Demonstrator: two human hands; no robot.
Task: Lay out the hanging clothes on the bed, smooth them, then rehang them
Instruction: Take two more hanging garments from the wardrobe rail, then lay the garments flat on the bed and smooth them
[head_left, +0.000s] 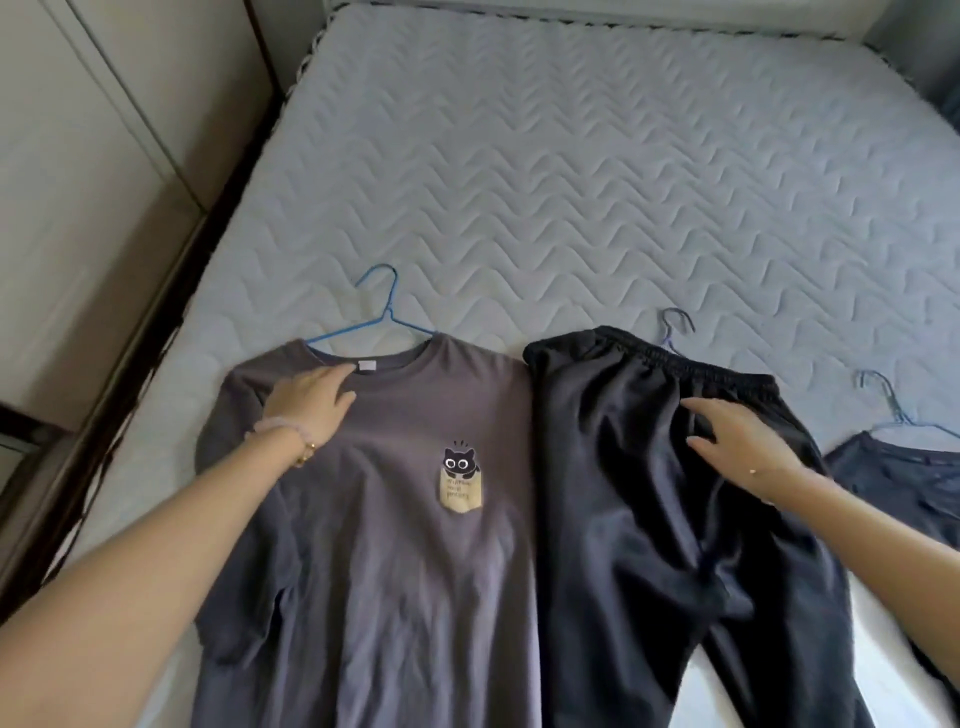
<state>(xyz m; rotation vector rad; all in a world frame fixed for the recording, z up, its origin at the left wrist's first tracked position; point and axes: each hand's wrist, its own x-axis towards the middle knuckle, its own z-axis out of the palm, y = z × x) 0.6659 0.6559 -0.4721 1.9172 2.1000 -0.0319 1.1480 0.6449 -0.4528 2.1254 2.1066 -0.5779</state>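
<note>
On the white quilted bed (571, 182), three clothes already lay side by side: a grey cotton T-shirt with a cat picture (395, 561), shiny black trousers (639, 509) and a dark blue garment (904, 480) at the right edge, each with its wire hanger (382, 312) in. The left hand (311, 408) lay flat and open on the shirt by the collar; the right hand (737, 436) rested, spread wide, on the trousers. Smoothing seemed barely started — the trousers looked wrinkly — and hanging them back up was left.
</note>
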